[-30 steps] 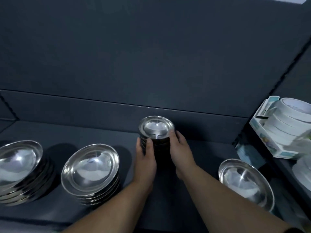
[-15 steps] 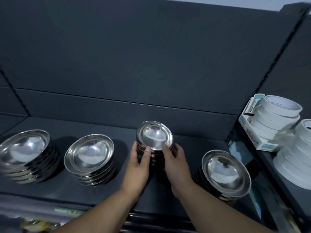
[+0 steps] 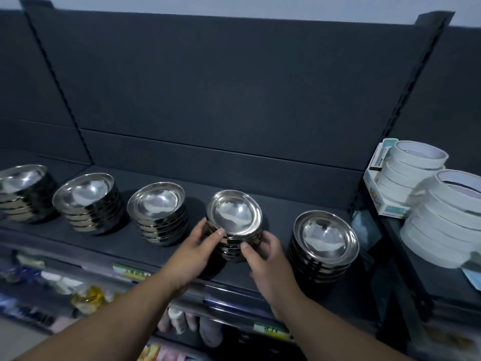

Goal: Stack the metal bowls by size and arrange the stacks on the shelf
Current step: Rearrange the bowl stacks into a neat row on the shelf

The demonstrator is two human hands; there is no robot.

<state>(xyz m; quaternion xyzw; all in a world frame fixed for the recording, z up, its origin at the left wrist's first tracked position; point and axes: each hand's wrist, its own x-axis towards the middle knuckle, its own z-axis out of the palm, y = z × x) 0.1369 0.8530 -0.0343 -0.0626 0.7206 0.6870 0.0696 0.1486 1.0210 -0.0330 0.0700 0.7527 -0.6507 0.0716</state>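
Note:
Several stacks of shiny metal bowls stand in a row on the dark shelf (image 3: 260, 188). The smallest stack (image 3: 234, 217) sits in the middle. My left hand (image 3: 194, 250) grips its left side with the thumb on the top rim. My right hand (image 3: 265, 254) holds its right front side, thumb against the lower bowls. To the right stands a wider stack (image 3: 325, 241). To the left are three more stacks: one close by (image 3: 156, 207), a larger one (image 3: 87, 196), and one at the frame's left edge (image 3: 23, 186).
White round containers (image 3: 413, 173) and a second pile of them (image 3: 447, 220) sit on the neighbouring shelf to the right, behind a dark upright post. Below the shelf's front edge lie packaged goods (image 3: 86, 295) and price labels. The dark back panel rises behind the bowls.
The view has pulled back and down, so more stacks show on the left. Both hands stay on the small stack, now lower on its front sides.

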